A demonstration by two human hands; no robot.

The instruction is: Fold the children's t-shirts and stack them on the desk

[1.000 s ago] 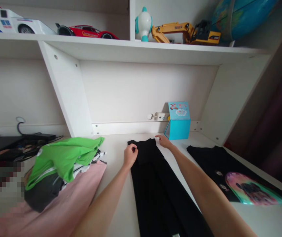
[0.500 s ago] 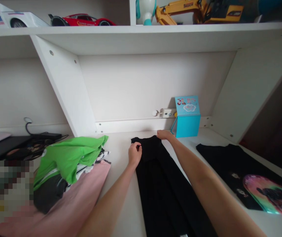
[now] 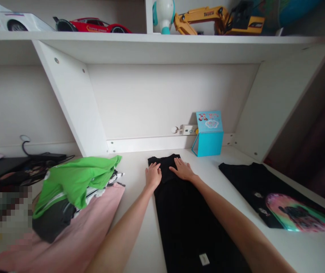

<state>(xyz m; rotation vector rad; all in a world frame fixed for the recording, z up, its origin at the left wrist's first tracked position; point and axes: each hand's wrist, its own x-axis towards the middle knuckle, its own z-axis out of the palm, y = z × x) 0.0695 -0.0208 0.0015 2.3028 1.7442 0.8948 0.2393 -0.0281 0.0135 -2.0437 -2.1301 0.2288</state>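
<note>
Black garment (image 3: pixel 182 216) lengthwise on white desk (image 3: pixel 134 170), far edge near the back board (image 3: pixel 151 144), left hand (image 3: pixel 153 176) on its upper left edge, fingers bent, grip hard to tell, right hand (image 3: pixel 183 170) flat opposite, fingers spread, 2 desk strips showing toward pink cloth (image 3: pixel 94 225) and printed shirt (image 3: pixel 247 182)

Left of the left hand (image 3: pixel 153 175): bare strip of white tabletop (image 3: pixel 134 171), passable; bounded by green garment (image 3: pixel 75 178) and pink cloth (image 3: pixel 94 223). Between hands: narrow gap over black garment (image 3: pixel 176 212). Right of the right hand (image 3: pixel 183 169): tabletop lane, passable, as far as printed black shirt (image 3: pixel 244 178). Ahead of that hand, rightward: standing blue calendar (image 3: pixel 208 143), obstacle. Ahead of both: back panel (image 3: pixel 162 98), barrier. Ahead and higher: shelf (image 3: pixel 162 49), overhead limit.
</note>
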